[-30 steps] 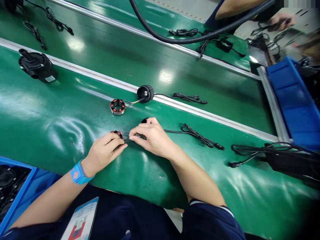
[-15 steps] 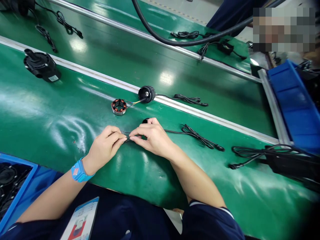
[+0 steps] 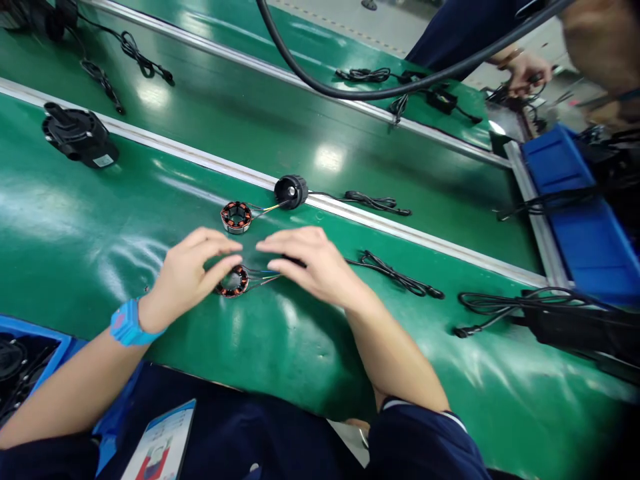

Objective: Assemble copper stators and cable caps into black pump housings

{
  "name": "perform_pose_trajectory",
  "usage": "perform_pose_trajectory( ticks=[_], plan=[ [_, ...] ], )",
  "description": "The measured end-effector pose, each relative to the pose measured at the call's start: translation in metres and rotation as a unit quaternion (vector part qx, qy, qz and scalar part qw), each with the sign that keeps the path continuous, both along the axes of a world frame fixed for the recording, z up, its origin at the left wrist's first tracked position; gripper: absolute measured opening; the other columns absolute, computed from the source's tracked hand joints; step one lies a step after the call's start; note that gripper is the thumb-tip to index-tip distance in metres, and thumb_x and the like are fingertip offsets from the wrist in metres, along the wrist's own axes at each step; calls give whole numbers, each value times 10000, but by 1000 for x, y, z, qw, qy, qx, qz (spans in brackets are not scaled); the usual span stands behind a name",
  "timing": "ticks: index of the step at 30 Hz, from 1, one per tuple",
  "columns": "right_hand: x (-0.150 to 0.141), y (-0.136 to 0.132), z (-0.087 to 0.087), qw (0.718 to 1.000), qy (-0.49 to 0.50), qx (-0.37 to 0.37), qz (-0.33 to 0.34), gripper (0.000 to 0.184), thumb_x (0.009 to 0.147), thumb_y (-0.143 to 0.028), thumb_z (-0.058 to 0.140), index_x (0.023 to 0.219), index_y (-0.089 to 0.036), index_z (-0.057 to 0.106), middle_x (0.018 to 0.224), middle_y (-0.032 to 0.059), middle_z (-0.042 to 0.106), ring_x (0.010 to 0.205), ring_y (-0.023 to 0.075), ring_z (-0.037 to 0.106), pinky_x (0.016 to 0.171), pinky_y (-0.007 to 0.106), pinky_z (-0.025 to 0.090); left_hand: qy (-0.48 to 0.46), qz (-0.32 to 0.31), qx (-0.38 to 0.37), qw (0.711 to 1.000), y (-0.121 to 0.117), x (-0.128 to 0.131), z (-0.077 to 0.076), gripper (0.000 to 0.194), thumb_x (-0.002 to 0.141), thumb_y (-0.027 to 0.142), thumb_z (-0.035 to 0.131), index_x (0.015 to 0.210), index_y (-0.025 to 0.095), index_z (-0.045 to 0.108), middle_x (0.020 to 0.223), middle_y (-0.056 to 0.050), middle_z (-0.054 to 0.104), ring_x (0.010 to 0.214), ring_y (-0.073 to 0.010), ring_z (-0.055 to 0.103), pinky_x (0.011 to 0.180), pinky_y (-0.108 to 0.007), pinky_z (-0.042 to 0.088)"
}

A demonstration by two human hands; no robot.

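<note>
Just above the near copper-wound stator ring (image 3: 233, 283), my left hand (image 3: 193, 267) is open, thumb and fingers apart. Facing it, my right hand (image 3: 313, 267) is open too, hovering over thin coloured wires (image 3: 265, 275) that run right from the ring and pass beneath it. What those wires join is hidden under that hand. A black cable bundle (image 3: 400, 275) comes out on its far side. Farther back lies a second stator ring (image 3: 236, 217), wired to a black ribbed motor housing (image 3: 291, 192) with its own cable (image 3: 375, 199).
A black pump (image 3: 80, 137) stands at the left by the metal rail (image 3: 200, 153). At the right lies a black adapter with coiled cable (image 3: 560, 310), near a blue bin (image 3: 600, 233). Another blue bin (image 3: 63, 350) is at lower left. A co-worker's hand (image 3: 530, 73) shows at upper right.
My hands have let go of the wires and drawn apart, the left going left and up. The near stator ring now shows. A co-worker's hand has come into sight.
</note>
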State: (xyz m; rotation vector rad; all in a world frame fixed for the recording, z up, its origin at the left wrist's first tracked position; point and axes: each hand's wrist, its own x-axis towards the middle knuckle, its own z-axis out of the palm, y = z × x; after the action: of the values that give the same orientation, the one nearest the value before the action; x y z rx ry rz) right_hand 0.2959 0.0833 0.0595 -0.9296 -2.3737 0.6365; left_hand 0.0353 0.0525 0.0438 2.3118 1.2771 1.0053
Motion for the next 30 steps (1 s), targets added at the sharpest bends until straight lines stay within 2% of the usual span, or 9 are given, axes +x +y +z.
perform_pose_trajectory(
  ticks=[2, 4, 6, 8, 11, 13, 18, 24, 30],
  plan=[
    [1, 22, 3, 998, 31, 28, -44, 242, 1059, -336, 578, 1250, -230, 682, 1272, 65, 724, 1207, 229, 648, 1045, 394, 420, 14, 34, 23, 999, 29, 0, 0, 212, 993, 302, 643, 1126, 161, 730, 1062, -67, 713, 1005, -194, 682, 947, -333, 547],
    [-3, 47, 0, 997, 30, 42, -58, 216, 1045, -311, 562, 1192, -200, 675, 1226, 88, 729, 1172, 250, 658, 1038, 410, 456, 49, 48, 26, 997, 57, 3, -7, 226, 995, 328, 628, 1117, 171, 734, 1059, -79, 716, 1016, -234, 666, 957, -397, 528],
    [-11, 67, -6, 999, 12, 23, -33, 193, 1015, -279, 561, 1151, -177, 654, 1165, 96, 723, 1086, 248, 672, 982, 397, 491, 84, 42, 9, 996, 80, 9, -16, 212, 986, 332, 629, 1090, 182, 737, 1034, -77, 719, 993, -257, 646, 943, -435, 505],
    [-17, 80, -14, 1000, 7, -12, -4, 174, 976, -247, 574, 1119, -169, 636, 1108, 81, 705, 961, 213, 672, 895, 350, 515, 86, 26, -8, 996, 92, 14, -24, 187, 979, 334, 632, 1041, 190, 734, 996, -64, 717, 951, -252, 625, 928, -435, 487],
    [-19, 87, -23, 999, 35, -39, 3, 109, 935, -227, 591, 1014, -171, 642, 996, 42, 680, 789, 153, 617, 788, 291, 506, 46, -3, -7, 999, 96, 15, -31, 189, 995, 345, 605, 991, 206, 733, 952, -43, 704, 917, -223, 602, 922, -407, 471],
    [-17, 88, -26, 998, 51, -46, 3, 82, 923, -238, 604, 947, -175, 651, 953, 35, 671, 763, 144, 587, 766, 284, 501, 34, -14, -5, 999, 94, 14, -32, 202, 999, 351, 592, 996, 212, 738, 958, -43, 691, 924, -218, 593, 925, -405, 466],
    [-11, 89, -28, 995, 61, -78, 3, 67, 906, -226, 638, 929, -179, 680, 989, 47, 676, 785, 146, 592, 745, 283, 517, 42, -19, -3, 999, 92, 16, -35, 199, 988, 322, 581, 1013, 192, 729, 1003, -66, 622, 933, -218, 584, 888, -400, 483],
    [-11, 89, -31, 994, 90, -68, -3, 59, 958, -195, 669, 940, -181, 723, 1023, 60, 706, 904, 169, 634, 799, 293, 528, 32, 0, 10, 999, 89, 17, -37, 196, 987, 309, 586, 991, 177, 730, 970, -58, 595, 898, -202, 595, 850, -373, 516],
    [-16, 84, -33, 992, 105, -71, -8, 148, 990, -315, 682, 942, -195, 752, 1028, 56, 742, 934, 179, 679, 865, 325, 547, 41, -1, -2, 999, 87, 16, -33, 186, 993, 310, 578, 998, 182, 712, 965, -51, 603, 914, -205, 603, 887, -389, 536]
  ],
)
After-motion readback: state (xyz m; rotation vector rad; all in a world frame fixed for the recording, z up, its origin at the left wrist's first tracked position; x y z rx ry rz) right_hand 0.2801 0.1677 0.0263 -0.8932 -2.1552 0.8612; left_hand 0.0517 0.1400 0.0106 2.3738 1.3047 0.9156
